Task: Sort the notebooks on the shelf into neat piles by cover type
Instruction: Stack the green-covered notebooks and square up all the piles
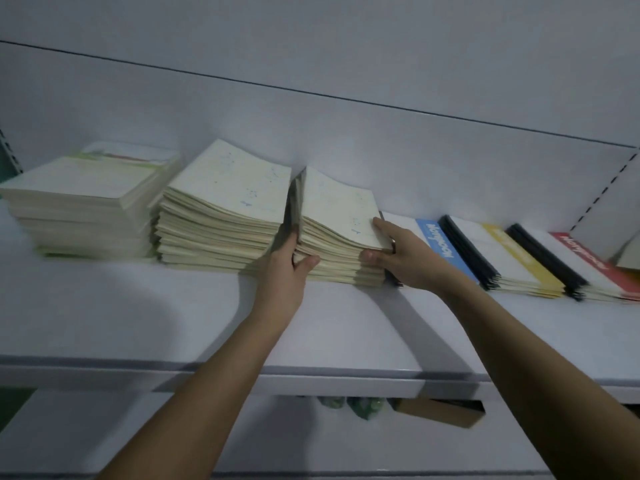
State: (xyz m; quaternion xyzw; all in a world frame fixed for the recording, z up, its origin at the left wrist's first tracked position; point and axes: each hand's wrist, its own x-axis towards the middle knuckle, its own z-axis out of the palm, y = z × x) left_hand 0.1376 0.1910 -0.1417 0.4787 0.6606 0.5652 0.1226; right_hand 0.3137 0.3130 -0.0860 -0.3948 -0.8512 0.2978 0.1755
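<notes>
On the white shelf (173, 306) stand three piles of cream-covered notebooks. The left pile (83, 202) has a green-printed cover on top. The middle pile (225, 209) is tall and slightly fanned. My left hand (294, 261) grips the left side of the third cream pile (336, 216), thumb at its front edge. My right hand (398, 251) holds that pile's right front corner, fingers on top and thumb against the front. To the right lie low piles of black-spined notebooks with a blue band (440, 244), a yellow band (519, 261) and a red band (595, 265).
The shelf's back wall and a slotted upright (602, 192) close off the right end. A grey-covered book (623, 237) leans at the far right. Below the shelf's front edge show a brown cardboard box (440, 412) and green packets (346, 405).
</notes>
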